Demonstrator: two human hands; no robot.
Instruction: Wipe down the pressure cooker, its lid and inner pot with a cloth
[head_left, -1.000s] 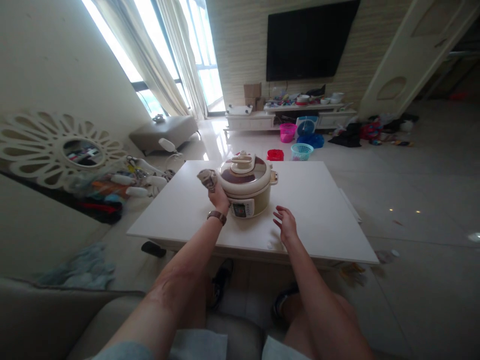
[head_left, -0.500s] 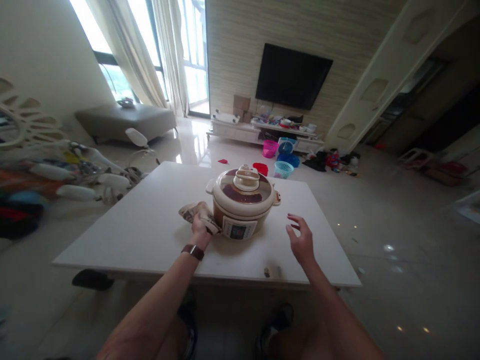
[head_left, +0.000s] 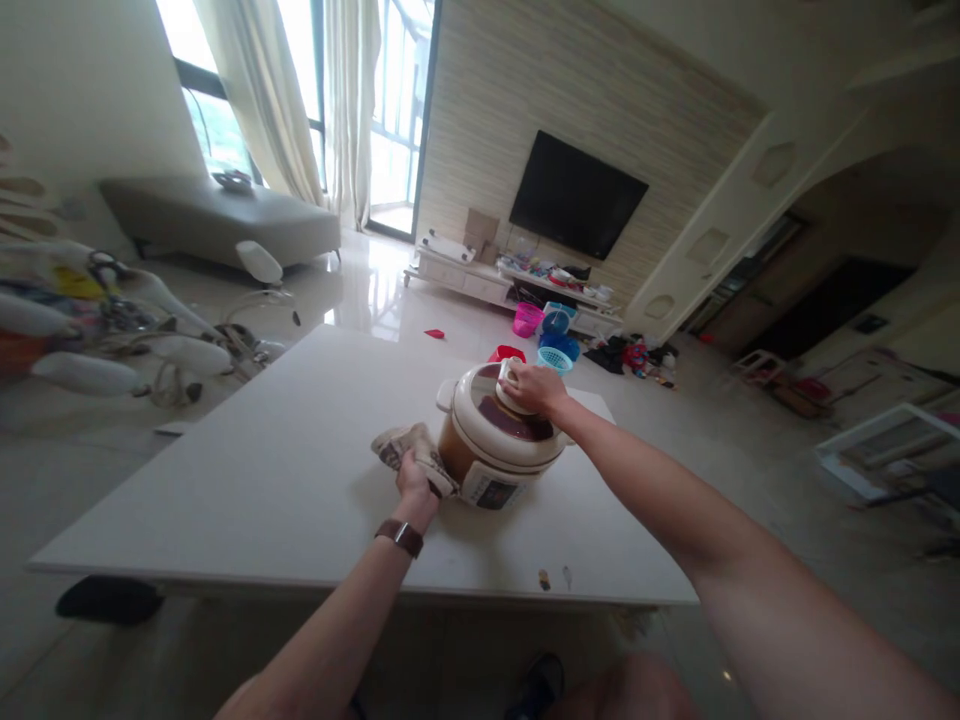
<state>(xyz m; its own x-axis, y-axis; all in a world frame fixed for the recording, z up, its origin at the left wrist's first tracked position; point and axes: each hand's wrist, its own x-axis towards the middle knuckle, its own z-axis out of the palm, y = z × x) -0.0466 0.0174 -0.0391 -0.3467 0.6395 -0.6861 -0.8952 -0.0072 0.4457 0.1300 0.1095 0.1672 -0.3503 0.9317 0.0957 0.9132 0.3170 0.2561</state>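
Table (head_left: 262, 470) white, bearing cooker (head_left: 491, 455) and cloth (head_left: 401, 443); television (head_left: 574, 195) on striped wall (head_left: 510, 105) beyond.

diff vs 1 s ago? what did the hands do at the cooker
The right hand rose from hovering over the table beside the cooker and has closed on the top of its lid. The left hand slid its cloth from the cooker's upper left edge down to its lower left side. Unchanged: the left hand still grips the cloth, the cooker is on the table, the lid is on.
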